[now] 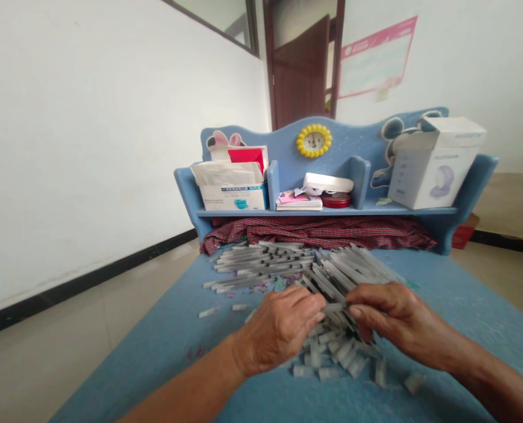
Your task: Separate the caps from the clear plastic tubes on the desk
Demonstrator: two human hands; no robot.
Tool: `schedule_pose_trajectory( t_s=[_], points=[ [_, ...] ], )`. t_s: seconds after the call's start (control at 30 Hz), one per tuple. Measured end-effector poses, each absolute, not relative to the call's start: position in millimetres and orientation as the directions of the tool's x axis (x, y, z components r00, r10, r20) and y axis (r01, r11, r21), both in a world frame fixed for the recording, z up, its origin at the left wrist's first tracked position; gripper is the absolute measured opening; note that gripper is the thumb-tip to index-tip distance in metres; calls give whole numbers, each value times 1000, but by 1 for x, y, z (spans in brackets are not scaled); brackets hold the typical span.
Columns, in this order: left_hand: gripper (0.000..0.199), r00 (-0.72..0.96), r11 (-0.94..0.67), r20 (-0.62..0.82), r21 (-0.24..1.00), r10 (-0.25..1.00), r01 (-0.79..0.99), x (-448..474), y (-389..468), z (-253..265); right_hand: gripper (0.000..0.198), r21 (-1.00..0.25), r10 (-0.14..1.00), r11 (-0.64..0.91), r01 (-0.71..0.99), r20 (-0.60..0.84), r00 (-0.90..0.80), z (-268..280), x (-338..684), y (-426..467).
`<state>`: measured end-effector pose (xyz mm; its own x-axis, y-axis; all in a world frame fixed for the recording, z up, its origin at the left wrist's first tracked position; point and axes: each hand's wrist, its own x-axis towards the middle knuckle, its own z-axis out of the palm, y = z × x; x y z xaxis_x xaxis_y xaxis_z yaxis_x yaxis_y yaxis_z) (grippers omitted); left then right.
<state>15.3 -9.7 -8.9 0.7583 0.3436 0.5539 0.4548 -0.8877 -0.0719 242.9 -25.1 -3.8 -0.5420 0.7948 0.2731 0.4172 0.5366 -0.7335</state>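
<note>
My left hand (281, 323) and my right hand (396, 314) meet over the table, fingertips pinched. Between them is a translucent pen cap (334, 307), gripped from both sides; whether a pen barrel sits in it is hidden by the fingers. Beneath and in front of the hands lies a heap of loose frosted caps (343, 352). Behind my left hand, pens with dark grips (261, 261) lie roughly sideways in a loose pile. Another pile of translucent pens (354, 270) slants behind my right hand.
The blue table (156, 364) carries a rear shelf (252, 214) with a mask box (232, 194), papers (299, 204), a red tin (336, 201) and a white carton (435, 164). Checked cloth (318, 232) is bunched below the shelf. A few caps (208, 312) lie left of my hands.
</note>
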Motion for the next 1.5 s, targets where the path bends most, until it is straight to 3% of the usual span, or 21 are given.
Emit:
schedule_pose_trajectory(
  t_s=[0.1,0.3,0.57,0.73,0.87,0.97,1.1,1.2,1.23,1.4,1.5],
  points=[
    [15,746,-883,567,-69,348,465,15,-10,-8,31,-736,808,515,438,247,-536,-4,244,-24],
    [14,745,-870,567,-95,352,484,17,-9,-6,43,-742,850,484,464,273,-450,-9,238,-22],
    [16,750,-880,550,-53,368,471,17,-9,-8,16,-830,857,416,371,220,-467,-7,239,-21],
    [19,749,-874,543,-54,380,482,17,-9,-7,36,-799,877,418,432,232,-421,-10,237,-21],
    [20,753,-872,530,-48,391,487,17,-10,-7,11,-871,878,363,331,200,-436,-9,235,-22],
    [20,741,-866,539,-41,401,499,17,-9,-8,18,-891,893,313,329,159,-420,-9,235,-22],
    [19,741,-865,535,-39,405,501,17,-8,-9,33,-833,893,367,415,191,-407,-11,236,-21],
    [19,747,-865,526,-42,406,500,16,-7,-10,17,-916,890,275,293,128,-437,-11,236,-20],
    [20,747,-864,526,-43,408,502,16,-7,-10,24,-934,891,238,268,100,-443,-11,235,-19],
    [20,745,-863,522,-31,416,504,16,-6,-11,30,-872,901,304,383,133,-412,-11,234,-18],
    [20,747,-867,519,-22,417,499,17,-7,-10,22,-917,899,243,315,91,-428,-13,234,-18]
  ],
)
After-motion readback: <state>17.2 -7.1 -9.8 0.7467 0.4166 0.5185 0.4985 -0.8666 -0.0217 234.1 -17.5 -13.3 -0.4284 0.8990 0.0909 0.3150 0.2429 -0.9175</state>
